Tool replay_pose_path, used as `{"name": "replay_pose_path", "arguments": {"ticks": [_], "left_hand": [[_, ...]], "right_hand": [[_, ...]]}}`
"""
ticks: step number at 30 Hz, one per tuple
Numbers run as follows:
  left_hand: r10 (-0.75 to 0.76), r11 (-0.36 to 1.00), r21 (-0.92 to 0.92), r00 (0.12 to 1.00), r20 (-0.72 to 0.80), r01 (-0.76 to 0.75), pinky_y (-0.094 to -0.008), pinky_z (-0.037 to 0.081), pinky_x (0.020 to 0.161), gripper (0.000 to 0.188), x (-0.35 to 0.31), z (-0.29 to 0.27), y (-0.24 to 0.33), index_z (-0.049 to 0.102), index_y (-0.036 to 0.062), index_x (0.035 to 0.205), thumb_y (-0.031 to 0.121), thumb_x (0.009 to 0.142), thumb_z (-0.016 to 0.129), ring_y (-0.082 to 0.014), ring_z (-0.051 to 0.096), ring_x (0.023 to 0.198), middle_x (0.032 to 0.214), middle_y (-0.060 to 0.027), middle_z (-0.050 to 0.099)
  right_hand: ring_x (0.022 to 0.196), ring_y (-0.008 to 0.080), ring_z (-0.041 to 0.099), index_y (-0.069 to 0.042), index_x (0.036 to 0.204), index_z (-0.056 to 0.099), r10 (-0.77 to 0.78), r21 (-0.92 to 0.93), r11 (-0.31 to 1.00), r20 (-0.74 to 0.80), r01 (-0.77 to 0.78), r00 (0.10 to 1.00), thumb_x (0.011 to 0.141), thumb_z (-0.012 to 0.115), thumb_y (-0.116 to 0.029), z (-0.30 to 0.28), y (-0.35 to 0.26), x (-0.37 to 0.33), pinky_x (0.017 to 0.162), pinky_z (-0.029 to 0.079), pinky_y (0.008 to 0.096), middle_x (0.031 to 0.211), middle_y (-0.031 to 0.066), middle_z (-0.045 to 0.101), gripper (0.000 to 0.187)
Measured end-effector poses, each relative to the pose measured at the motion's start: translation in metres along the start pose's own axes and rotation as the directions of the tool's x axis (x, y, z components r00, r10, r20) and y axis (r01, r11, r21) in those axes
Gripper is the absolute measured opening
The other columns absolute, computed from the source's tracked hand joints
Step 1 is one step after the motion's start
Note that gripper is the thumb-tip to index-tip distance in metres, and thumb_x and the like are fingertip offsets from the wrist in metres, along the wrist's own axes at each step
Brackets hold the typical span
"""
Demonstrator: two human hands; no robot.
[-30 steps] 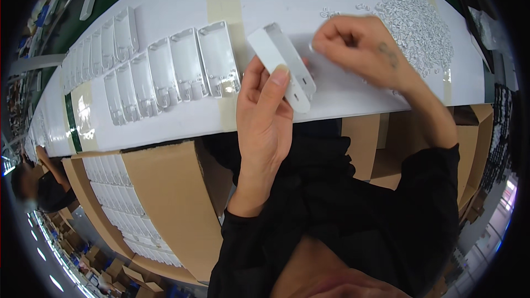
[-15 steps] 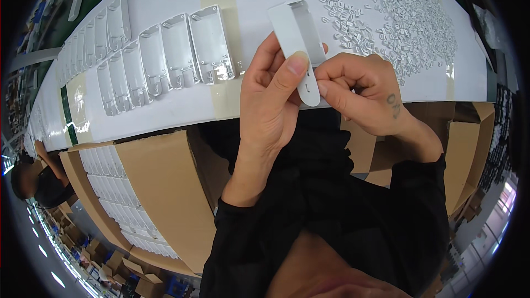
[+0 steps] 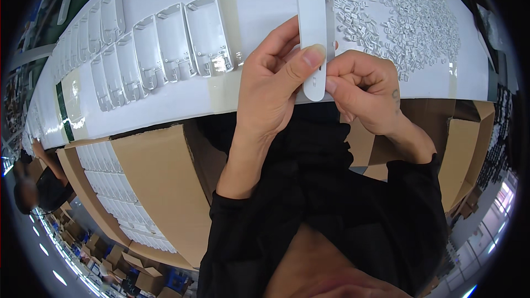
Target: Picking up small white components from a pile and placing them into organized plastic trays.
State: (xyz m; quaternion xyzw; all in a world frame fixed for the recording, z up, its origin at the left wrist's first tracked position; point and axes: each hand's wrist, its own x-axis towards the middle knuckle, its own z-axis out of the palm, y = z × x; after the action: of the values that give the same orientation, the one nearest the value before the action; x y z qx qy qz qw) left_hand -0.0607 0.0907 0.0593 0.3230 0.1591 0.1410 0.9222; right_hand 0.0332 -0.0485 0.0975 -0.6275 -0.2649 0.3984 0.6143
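Brown carton [image 3: 160, 187] at seven o'clock, packed with white shells along its left edge; another carton [image 3: 464, 143] at four o'clock. Centre: left hand [image 3: 273, 85] grips the white casing [image 3: 313, 44] upright, thumb pressed on its face. Right hand [image 3: 364, 91] pinches its lower end, fingers curled. Clips [image 3: 408, 16] heaped at one o'clock, shells [image 3: 160, 49] rowed at ten.
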Motion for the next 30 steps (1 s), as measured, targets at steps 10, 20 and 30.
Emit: {"name": "replay_pose_path", "arguments": {"ticks": [10, 20, 30], "left_hand": [[0.291, 0.899, 0.370, 0.951, -0.101, -0.236, -0.0313, 0.052, 0.091, 0.048, -0.014, 0.013, -0.011, 0.054, -0.0034, 0.139, 0.006, 0.094, 0.069, -0.0214, 0.063, 0.106, 0.119, -0.0160, 0.066], [0.335, -0.251, 0.848, 0.780, 0.528, -0.466, -0.0338, 0.048, 0.080, 0.025, -0.021, 0.011, 0.007, 0.069, 0.0047, 0.105, 0.001, 0.081, 0.068, -0.0242, 0.059, 0.086, 0.101, -0.0074, 0.065], [0.045, -0.254, 0.857, 0.879, 0.475, -0.449, -0.0326, 0.047, 0.069, 0.016, -0.006, 0.025, 0.008, 0.070, 0.0050, 0.089, -0.003, 0.075, 0.068, -0.0242, 0.057, 0.073, 0.085, -0.0032, 0.065]], "right_hand": [[0.047, 0.0049, 0.046, -0.002, 0.094, 0.065, 0.021, -0.043, 0.999, 0.026, -0.019, 0.999, 0.088, 0.067, 0.002, -0.006, 0.006, -0.005, 0.048, 0.034, 0.0181, 0.057, -0.0030, 0.055, 0.008], [0.047, 0.0083, 0.043, -0.004, 0.093, 0.064, -0.226, -0.711, 0.650, 0.155, 0.268, 0.962, 0.080, 0.070, 0.004, -0.034, 0.010, -0.015, 0.047, 0.033, 0.0218, 0.060, -0.0025, 0.058, 0.016], [0.047, 0.0108, 0.044, -0.005, 0.089, 0.065, -0.237, -0.591, 0.740, 0.216, 0.320, 0.947, 0.077, 0.070, 0.005, -0.058, 0.021, -0.012, 0.047, 0.033, 0.0246, 0.059, -0.0019, 0.057, 0.016]]}}
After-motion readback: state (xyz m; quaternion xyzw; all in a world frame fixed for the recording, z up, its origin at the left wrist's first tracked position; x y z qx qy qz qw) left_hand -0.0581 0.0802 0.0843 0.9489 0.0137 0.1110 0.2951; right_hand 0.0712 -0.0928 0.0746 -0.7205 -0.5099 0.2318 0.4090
